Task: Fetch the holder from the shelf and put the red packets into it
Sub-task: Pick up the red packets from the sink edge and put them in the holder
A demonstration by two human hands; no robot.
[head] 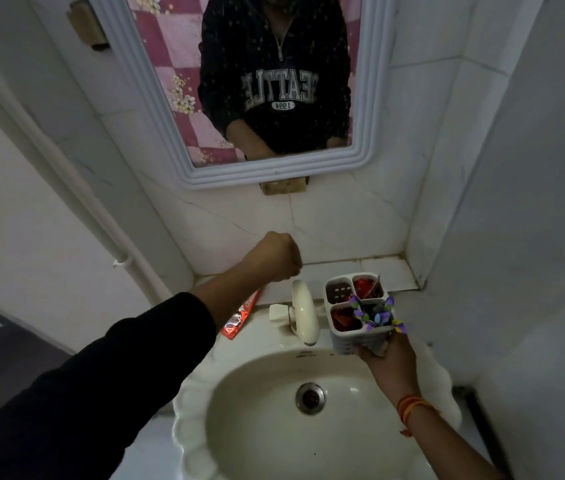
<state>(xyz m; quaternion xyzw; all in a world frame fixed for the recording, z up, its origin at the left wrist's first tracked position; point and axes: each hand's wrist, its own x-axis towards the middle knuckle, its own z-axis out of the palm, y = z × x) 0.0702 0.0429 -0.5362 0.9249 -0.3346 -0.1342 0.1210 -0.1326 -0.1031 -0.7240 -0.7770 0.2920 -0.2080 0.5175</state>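
My right hand (386, 355) grips a white four-compartment holder (345, 337) from below, held over the right back rim of the sink. Red packets (366, 285) fill its far right compartment, and more red packets (343, 318) lie in the near left one. The far left compartment looks bare, and small purple and blue pieces (376, 315) stick out of the near right one. My left hand (279, 256) is a closed fist above the tiled ledge, left of the holder, with nothing visible in it.
A cream tap (303, 315) stands on the back of the white sink (274, 438). A red toothpaste tube (241, 317) lies to the tap's left. The tiled ledge (385, 271) runs behind. A mirror (260, 81) hangs above; walls close in on both sides.
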